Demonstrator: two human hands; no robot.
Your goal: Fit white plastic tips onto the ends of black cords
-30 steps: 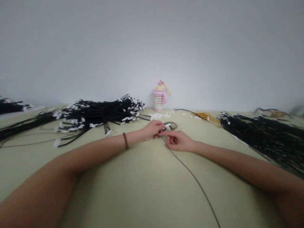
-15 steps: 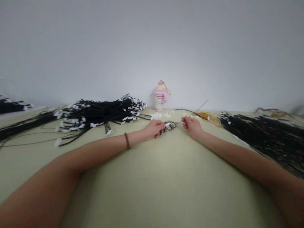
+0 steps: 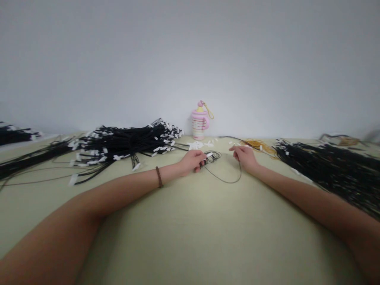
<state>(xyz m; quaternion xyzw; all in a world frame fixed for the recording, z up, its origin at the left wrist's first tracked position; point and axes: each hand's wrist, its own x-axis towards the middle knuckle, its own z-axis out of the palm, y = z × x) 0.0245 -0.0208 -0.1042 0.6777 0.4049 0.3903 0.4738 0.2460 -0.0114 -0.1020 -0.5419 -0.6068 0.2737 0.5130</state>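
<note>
My left hand (image 3: 192,161) rests on the pale green table (image 3: 184,221), fingers closed on a small coil of thin black wire (image 3: 212,157). From that coil a loose loop of the same wire (image 3: 225,180) curves across the table to my right hand (image 3: 244,155). My right hand's fingers are curled and pinch the wire's far end. A brown bracelet (image 3: 158,176) sits on my left wrist.
A big bundle of black wires with white tags (image 3: 124,143) lies at the left, another black bundle (image 3: 329,166) at the right. A pink bottle (image 3: 200,120) stands against the white wall. White tag scraps (image 3: 198,145) and yellow bands (image 3: 259,145) lie near it.
My right hand moved away from my left, up and to the right, drawing the wire's long tail off the near table. The wire now forms a slack loop between the hands.
</note>
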